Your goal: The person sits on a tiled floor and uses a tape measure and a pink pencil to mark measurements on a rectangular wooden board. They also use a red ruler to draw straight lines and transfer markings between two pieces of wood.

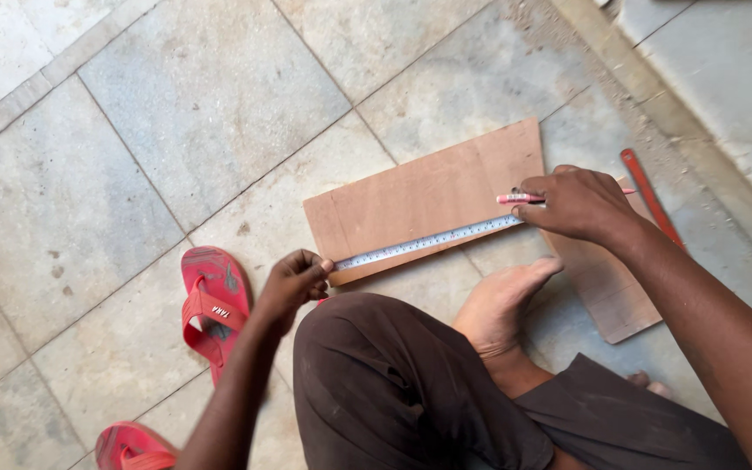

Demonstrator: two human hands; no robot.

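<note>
On the tiled floor (176,104) lies a plywood board (419,196), a tape measure (428,243) stretched along its near edge. Left hand (293,283) pinches the tape's end at the board's left corner; right hand (578,204) pinches a pink pencil (520,198) at the tape's far end.

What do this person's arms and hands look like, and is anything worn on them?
Both arms are bare right to the edge of the picture, with no sleeves showing. The left hand and right hand wear no gloves; no rings, watch or bands show. The only clothing in sight is dark brown, over the knee and lap.
</note>
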